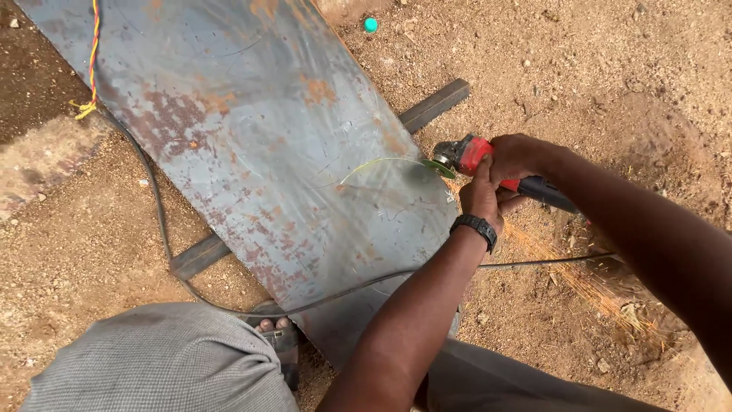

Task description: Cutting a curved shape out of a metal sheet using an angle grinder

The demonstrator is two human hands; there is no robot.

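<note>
**A:** What am I seeing from above here?

**B:** I am looking down at my own two hands, which are gripping a red and black angle grinder (488,164). My left hand (482,197), with a black wristwatch (474,228) on it, is wrapping around the grinder from below, fingers closed tight on its body. My right hand (518,155) is closing over the top of the same tool, just behind the red head.

**A:** Where is the grinder sitting?

**B:** Its disc (441,168) is meeting the right edge of a large grey steel sheet (259,130), blotched with orange rust. A thin, pale curved line (377,162) is running across the sheet up to the disc. Orange sparks (579,278) are streaming away to the lower right over the dirt ground (610,69).

**A:** And around it?

**B:** The sheet is lying tilted across a dark metal bar (436,104), which is poking out on both sides. A black cable (164,236) is trailing over the ground and sheet, passing under my left forearm. A twisted red and yellow wire (93,53) is hanging at the upper left. My sandalled foot (278,336) is pressing on the sheet's near end, beside my grey trouser knee (168,358). A small turquoise cap (370,24) is lying on the dirt at the top.
</note>
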